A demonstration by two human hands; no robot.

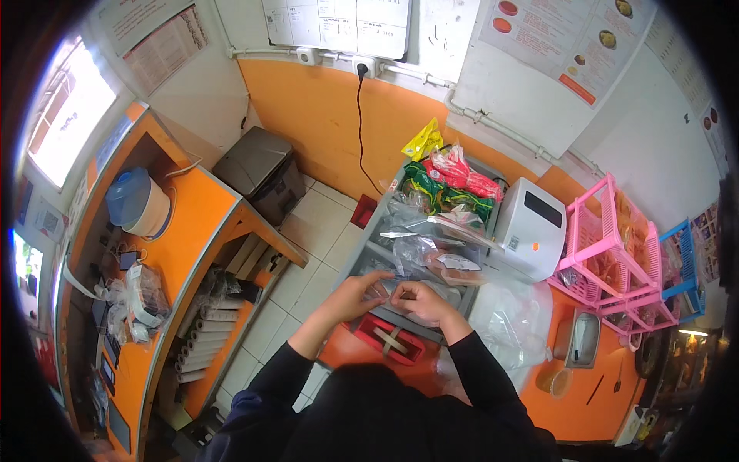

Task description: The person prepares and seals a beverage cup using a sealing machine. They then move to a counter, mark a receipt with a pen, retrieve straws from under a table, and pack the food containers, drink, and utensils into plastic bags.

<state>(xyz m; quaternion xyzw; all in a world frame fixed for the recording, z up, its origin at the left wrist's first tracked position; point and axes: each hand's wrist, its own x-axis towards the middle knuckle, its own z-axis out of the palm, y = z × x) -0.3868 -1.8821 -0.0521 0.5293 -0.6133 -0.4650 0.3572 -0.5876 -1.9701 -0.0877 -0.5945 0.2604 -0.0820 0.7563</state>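
Both hands, left (362, 291) and right (419, 300), grip-pinch a clear bag (389, 292) beside white printer (531, 227).

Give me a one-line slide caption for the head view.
Left hand and right hand meet over a clear plastic bag at a grey tray, white printer alongside.

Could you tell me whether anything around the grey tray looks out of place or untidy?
Nothing looks spilled or damaged. The grey tray is heaped with loose clear plastic bags, and more lie crumpled beside it on the orange counter.
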